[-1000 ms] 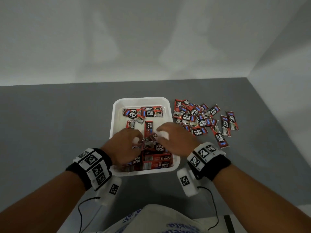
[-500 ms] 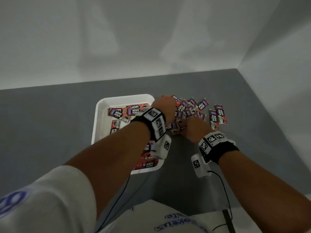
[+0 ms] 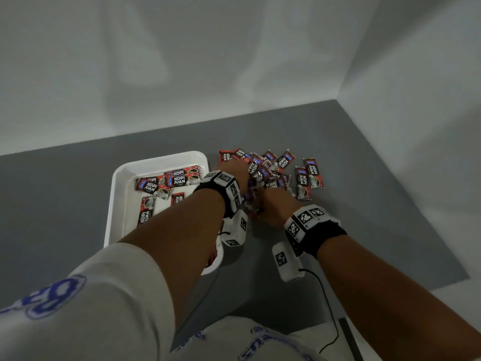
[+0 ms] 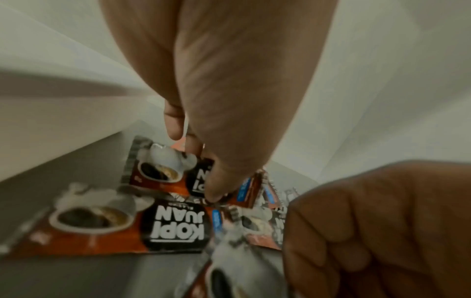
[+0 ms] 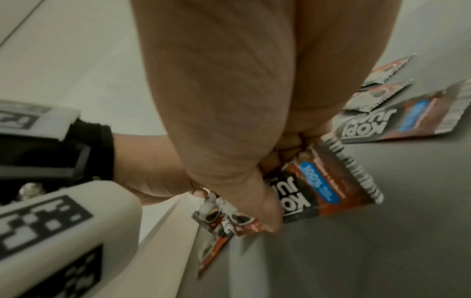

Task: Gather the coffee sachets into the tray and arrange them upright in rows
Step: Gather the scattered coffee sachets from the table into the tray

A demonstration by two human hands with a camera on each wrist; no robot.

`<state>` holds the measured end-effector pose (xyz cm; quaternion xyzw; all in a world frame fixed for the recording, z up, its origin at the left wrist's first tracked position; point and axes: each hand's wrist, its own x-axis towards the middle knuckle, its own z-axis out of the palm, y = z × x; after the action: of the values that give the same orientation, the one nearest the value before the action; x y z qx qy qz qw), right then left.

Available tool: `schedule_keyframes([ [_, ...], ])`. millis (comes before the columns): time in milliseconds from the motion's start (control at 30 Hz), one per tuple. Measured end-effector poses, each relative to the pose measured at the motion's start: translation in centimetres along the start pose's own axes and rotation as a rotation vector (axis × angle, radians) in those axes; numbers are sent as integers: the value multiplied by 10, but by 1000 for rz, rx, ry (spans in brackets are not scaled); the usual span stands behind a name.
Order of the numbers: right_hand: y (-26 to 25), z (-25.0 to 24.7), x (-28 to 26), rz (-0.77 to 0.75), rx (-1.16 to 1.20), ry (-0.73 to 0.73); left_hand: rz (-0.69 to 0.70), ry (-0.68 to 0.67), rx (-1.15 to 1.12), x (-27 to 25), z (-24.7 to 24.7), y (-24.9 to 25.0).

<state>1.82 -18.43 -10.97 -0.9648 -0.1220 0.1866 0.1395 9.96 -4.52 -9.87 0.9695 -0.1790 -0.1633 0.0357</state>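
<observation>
A white tray (image 3: 114, 194) holds several red-and-black coffee sachets (image 3: 179, 179), lying flat where they show. My left forearm hides its near part. Loose sachets (image 3: 283, 162) are piled on the grey table just right of the tray. My left hand (image 3: 235, 169) reaches across the tray to the pile's left side. In the left wrist view the left hand (image 4: 203, 171) pinches a sachet (image 4: 158, 167) between thumb and fingers. My right hand (image 3: 270, 204) is at the pile's near edge. In the right wrist view the right hand (image 5: 277, 181) grips a few sachets (image 5: 318, 185).
White walls close the table at the back and right. The grey table surface (image 3: 364, 204) stretches right of the pile to its edge. A black cable (image 3: 328, 303) runs from the right wrist camera toward me. The tray's right wall (image 5: 163, 217) stands beside both hands.
Both hands left the tray and moved right to the loose pile. My left arm now crosses over the tray, and both hands have closed on sachets there.
</observation>
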Motion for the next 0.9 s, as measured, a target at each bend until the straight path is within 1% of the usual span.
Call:
schedule_keyframes([
  [67,1,-12,-4,10,76,84,35,24,-58,-4,-11,4],
  [133,3,-31,-7,90,139,140,13,45,-106,-3,-22,7],
  [167,7,-39,-7,127,149,148,4,32,-111,-4,-25,8],
  [233,17,-49,-6,202,169,157,58,34,-42,-12,-23,10],
  [267,22,-50,-5,248,188,152,66,8,-5,-15,-19,12],
  [367,37,-43,-8,371,273,128,71,-53,90,-21,2,18],
  [400,41,-38,-11,405,286,123,45,-89,117,-18,10,17],
  [467,49,-25,-14,443,273,118,-25,-142,126,-16,15,17],
  [533,52,-14,-18,491,218,100,-7,-176,113,-17,15,16],
  [600,53,-7,-20,527,176,94,15,-185,103,-18,15,14],
  [700,53,-5,-19,537,205,95,15,-170,55,-19,11,18],
  [767,56,-5,-15,538,215,71,13,-144,-13,-17,4,27],
  [900,55,-9,-13,506,209,30,32,-46,-239,-9,-6,44],
])
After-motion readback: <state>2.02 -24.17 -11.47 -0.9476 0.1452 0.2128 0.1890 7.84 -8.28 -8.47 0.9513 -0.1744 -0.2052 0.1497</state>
